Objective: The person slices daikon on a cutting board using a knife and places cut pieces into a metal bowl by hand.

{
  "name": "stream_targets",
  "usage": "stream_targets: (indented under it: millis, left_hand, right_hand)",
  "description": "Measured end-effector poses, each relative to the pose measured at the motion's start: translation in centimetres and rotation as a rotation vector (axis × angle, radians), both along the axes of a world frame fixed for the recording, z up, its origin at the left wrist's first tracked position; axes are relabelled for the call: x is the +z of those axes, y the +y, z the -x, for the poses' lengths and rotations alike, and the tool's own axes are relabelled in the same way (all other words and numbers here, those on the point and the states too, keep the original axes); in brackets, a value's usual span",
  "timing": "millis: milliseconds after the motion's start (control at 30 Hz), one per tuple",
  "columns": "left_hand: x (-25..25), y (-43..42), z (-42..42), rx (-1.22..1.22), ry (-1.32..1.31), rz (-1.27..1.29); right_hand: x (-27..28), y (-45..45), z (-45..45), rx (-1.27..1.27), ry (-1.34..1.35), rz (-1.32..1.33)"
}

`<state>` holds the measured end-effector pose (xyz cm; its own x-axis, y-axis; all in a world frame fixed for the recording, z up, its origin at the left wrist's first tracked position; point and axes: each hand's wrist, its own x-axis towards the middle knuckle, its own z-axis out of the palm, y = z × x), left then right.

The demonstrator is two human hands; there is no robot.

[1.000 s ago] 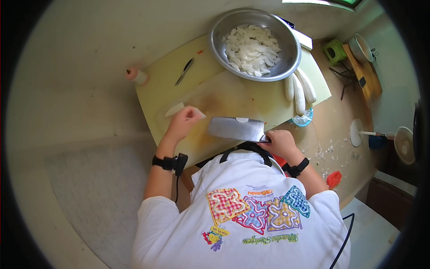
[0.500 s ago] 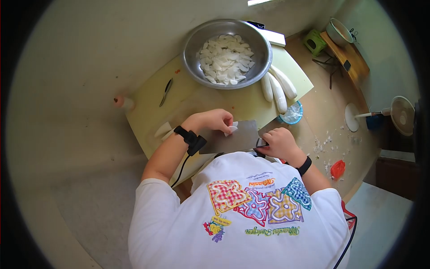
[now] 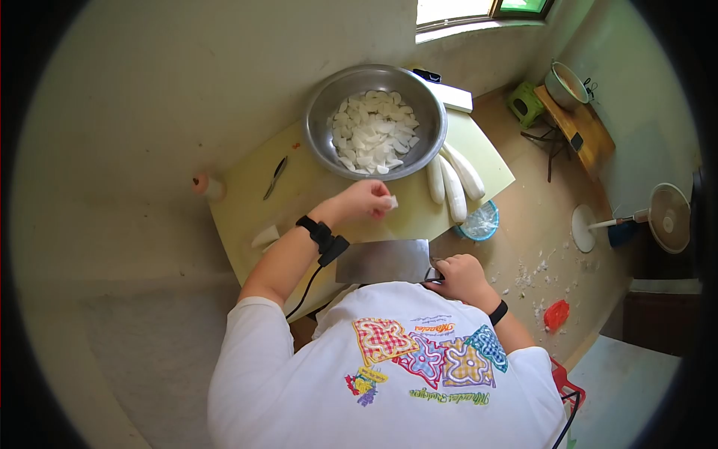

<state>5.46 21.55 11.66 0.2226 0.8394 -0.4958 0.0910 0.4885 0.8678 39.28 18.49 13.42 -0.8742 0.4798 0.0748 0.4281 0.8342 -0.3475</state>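
Note:
My left hand (image 3: 364,200) is closed on a small white radish slice (image 3: 391,202), just below the rim of the steel basin (image 3: 318,151). Many white radish slices (image 3: 374,133) lie heaped in that basin. My right hand (image 3: 462,277) grips the handle of a cleaver (image 3: 383,262), whose broad blade lies flat-looking near the table's front edge, apart from my left hand. A cut radish piece (image 3: 265,236) rests beside my left forearm, partly hidden by it. Several peeled white radishes (image 3: 453,187) lie to the right of the basin.
A peeler (image 3: 275,178) lies on the pale table (image 3: 241,206). A pink-topped bottle (image 3: 209,186) stands at its left edge. Below the right edge are a blue-rimmed container (image 3: 479,222) and scraps on the floor (image 3: 531,277). A fan (image 3: 669,218) stands far right.
My left hand has moved off the cleaver blade toward the basin, carrying the radish slice. The cleaver remains in my right hand near the front edge. The view has tilted upward, showing more window.

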Motion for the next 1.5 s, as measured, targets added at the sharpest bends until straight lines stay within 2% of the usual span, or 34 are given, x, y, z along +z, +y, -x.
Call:
stream_targets:
  millis: [100,133,200,233,300,467,533,600,633,700,733,800,833,900,933,1000,1033,1100,1200,1333,1400,1500]
  left_hand:
    - [2.7,3.8,1.4,0.288,-0.339,-0.101]
    - [4.0,4.7,1.6,0.291,-0.338,-0.102]
    - [6.3,5.7,1.4,0.536,-0.232,-0.377]
    - [5.9,5.6,1.5,0.541,-0.231,-0.379]
    - [3.4,5.3,1.9,0.411,0.274,-0.336]
    - [-6.4,-1.0,5.2,0.429,0.280,-0.354]
    - [-7.9,-5.2,6.6,0.489,0.232,-0.325]
    - [-8.7,-9.6,8.2,0.764,0.290,-0.341]
    - [-9.1,-11.9,9.5,0.794,0.295,-0.329]
    - [-9.7,-16.8,11.9,0.893,0.578,-0.205]
    - [-9.6,-19.1,12.6,0.924,0.585,-0.187]
    - [-9.1,-23.1,13.7,0.881,0.886,0.048]
    - [-9.5,-24.7,13.9,0.900,0.889,0.065]
    - [-10.6,-27.6,14.2,0.736,1.093,0.115]
    - [-10.5,-28.4,14.0,0.741,1.093,0.128]
    - [-10.7,-28.5,13.5,0.580,1.187,0.124]
    - [-10.5,-28.3,13.4,0.581,1.183,0.127]
    - [-9.9,-27.6,13.1,0.422,1.264,-0.002]
    - [-10.6,-26.6,13.4,0.429,1.238,-0.132]
    - [-10.8,-25.9,13.6,0.386,1.214,-0.110]
    - [-10.4,-25.7,13.2,0.359,1.221,-0.009]
    - [-10.9,-25.8,11.8,0.348,1.226,-0.003]
  right_hand:
    - [0.0,-0.3,-1.0,-0.035,0.004,0.034]
    - [0.3,-0.4,-1.3,-0.060,-0.022,0.051]
    - [0.4,-0.7,-1.9,-0.080,-0.049,0.069]
    - [0.4,-0.9,-2.1,-0.105,-0.030,0.074]
    - [0.0,-1.1,-2.7,-0.122,-0.014,0.078]
    - [-1.6,-0.9,-3.2,-0.149,0.069,0.099]
    - [-1.8,-0.9,-3.2,-0.152,0.064,0.107]
    - [-1.8,-0.5,-3.1,-0.170,0.039,0.142]
    - [-2.0,-0.4,-3.1,-0.139,0.032,0.149]
    - [-2.5,-0.4,-3.0,-0.199,0.012,0.146]
    - [-2.2,-0.2,-2.8,-0.196,-0.023,0.198]
    - [-1.8,-0.1,-2.2,-0.191,-0.004,0.214]
    - [-1.7,-0.2,-2.1,-0.220,0.016,0.225]
    - [-1.8,-0.3,-1.7,-0.226,-0.006,0.257]
    - [-1.7,-0.4,-1.4,-0.255,-0.035,0.257]
    - [-1.7,-0.6,-0.9,-0.275,-0.043,0.234]
    - [-1.6,-0.9,-0.4,-0.273,-0.048,0.235]
    - [-1.1,-1.5,0.2,-0.340,-0.041,0.254]
    - [-0.2,-2.4,1.4,-0.358,-0.043,0.248]
    - [0.7,-3.8,2.6,-0.410,-0.078,0.298]
    - [0.4,-4.4,2.6,-0.426,-0.042,0.318]
    - [-0.2,-5.6,2.5,-0.475,0.015,0.351]
